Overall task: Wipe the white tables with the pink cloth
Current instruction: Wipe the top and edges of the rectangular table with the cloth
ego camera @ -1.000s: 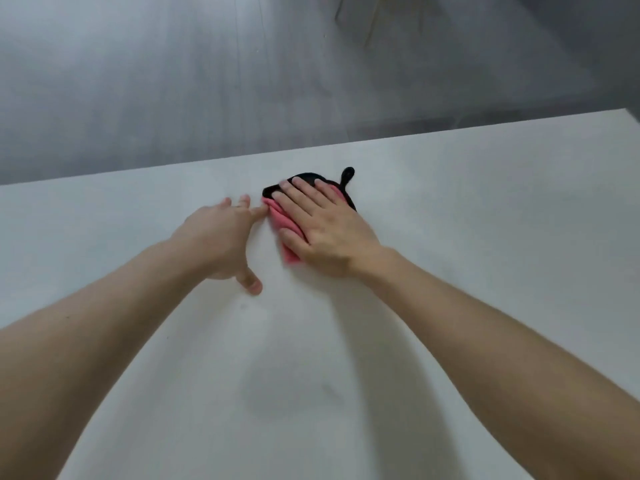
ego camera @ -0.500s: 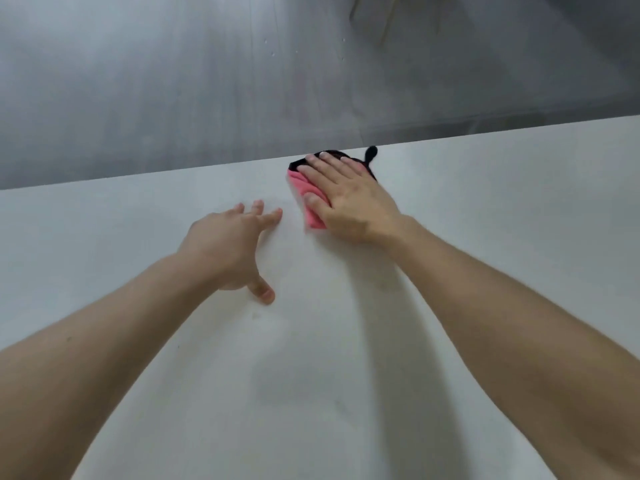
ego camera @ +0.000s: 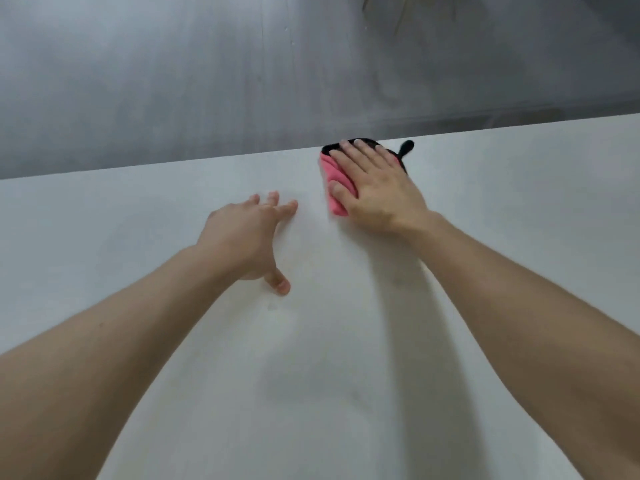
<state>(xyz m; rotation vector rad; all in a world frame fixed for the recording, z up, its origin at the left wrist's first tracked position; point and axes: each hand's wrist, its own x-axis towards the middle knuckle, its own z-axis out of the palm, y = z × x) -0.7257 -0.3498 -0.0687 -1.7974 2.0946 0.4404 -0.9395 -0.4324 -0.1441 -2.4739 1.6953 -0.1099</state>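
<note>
Pink cloth (ego camera: 337,190), folded small, with a black border on its far side and a black loop (ego camera: 405,148) projecting to the right of the fingers. It lies flat on the white worktop (ego camera: 519,209), at the far edge, where the black border reaches the rim.

Right hand (ego camera: 375,188): palm down on the cloth and covering most of it. The fingers are straight, close together and point toward the far edge. The thumb rests on the exposed pink strip at the left. Nothing is gripped; the hand presses flat.

Left hand (ego camera: 242,237): on the bare worktop to the left of the cloth and nearer the person, apart from the cloth. The fingers are spread and extended, their tips toward the cloth, and the thumb is splayed back toward the person. It holds nothing.

Both bare forearms enter from the lower corners and converge toward the far edge. A soft shadow lies on the worktop beside the right forearm.

Beyond the far edge is a grey floor (ego camera: 173,81), blurred. Thin pale shapes at the top margin are too blurred to identify.
</note>
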